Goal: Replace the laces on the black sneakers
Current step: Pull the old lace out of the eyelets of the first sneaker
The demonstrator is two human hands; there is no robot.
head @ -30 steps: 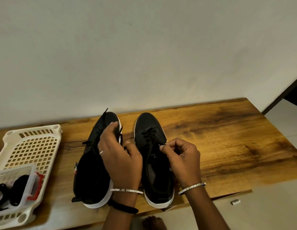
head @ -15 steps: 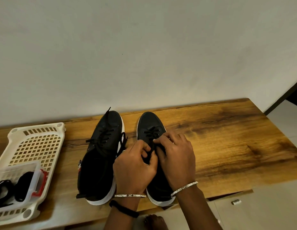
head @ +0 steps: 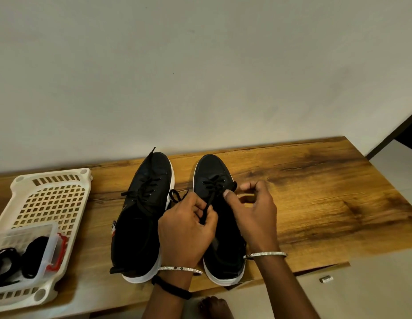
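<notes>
Two black sneakers with white soles stand side by side on the wooden table (head: 315,203), toes toward the wall. The left sneaker (head: 143,203) has loose black laces across its top. Over the right sneaker (head: 209,173), my left hand (head: 186,229) pinches its black lace (head: 208,203), which runs up to the eyelets. My right hand (head: 253,208) sits at the shoe's right side with fingers curled and the thumb at the lace near the eyelets. Both hands hide the shoe's tongue and opening.
A white perforated plastic basket (head: 51,199) lies at the table's left end. It holds a clear lidded box (head: 27,252) with black coiled laces inside. A plain wall rises behind the table. A small metal object (head: 326,279) lies on the floor at the lower right.
My hands have drawn apart over the right sneaker. The left hand pulled a lace strand back toward me, and the right hand shifted to the shoe's right side.
</notes>
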